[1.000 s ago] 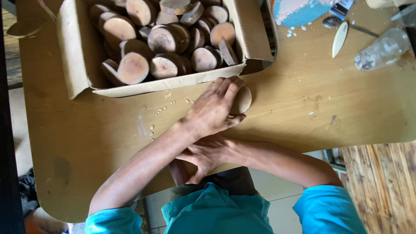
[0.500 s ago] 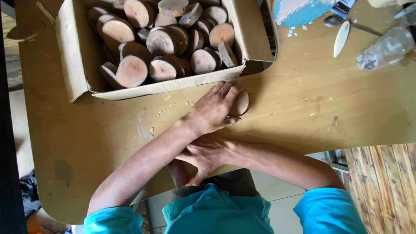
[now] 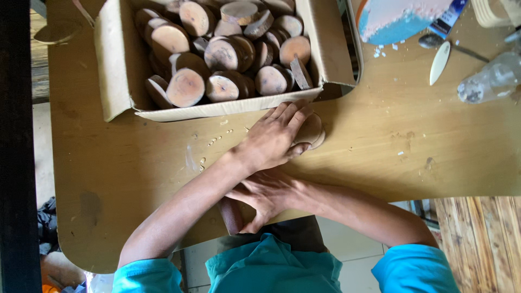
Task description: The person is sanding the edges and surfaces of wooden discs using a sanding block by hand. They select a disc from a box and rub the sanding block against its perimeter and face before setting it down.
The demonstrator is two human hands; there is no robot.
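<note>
My left hand (image 3: 274,138) reaches across the wooden table (image 3: 135,179) and lies flat on a pale round wooden disc (image 3: 313,132), fingers covering most of it, just in front of a cardboard box (image 3: 122,81). The box holds several round wood slices (image 3: 187,87) with dark bark edges. My right hand (image 3: 268,195) crosses under the left forearm at the table's near edge. Its fingers curl around a dark brown block (image 3: 230,216), which is partly hidden.
At the far right of the table lie a clear plastic bottle (image 3: 491,81), a white spatula-like stick (image 3: 439,62) and a round slab painted blue and pink (image 3: 396,19). Small crumbs (image 3: 214,142) dot the table by the box. A wooden floor (image 3: 477,244) shows at the lower right.
My left hand has shifted slightly over the disc with its fingers stretched further across it. My right hand stays at the table edge.
</note>
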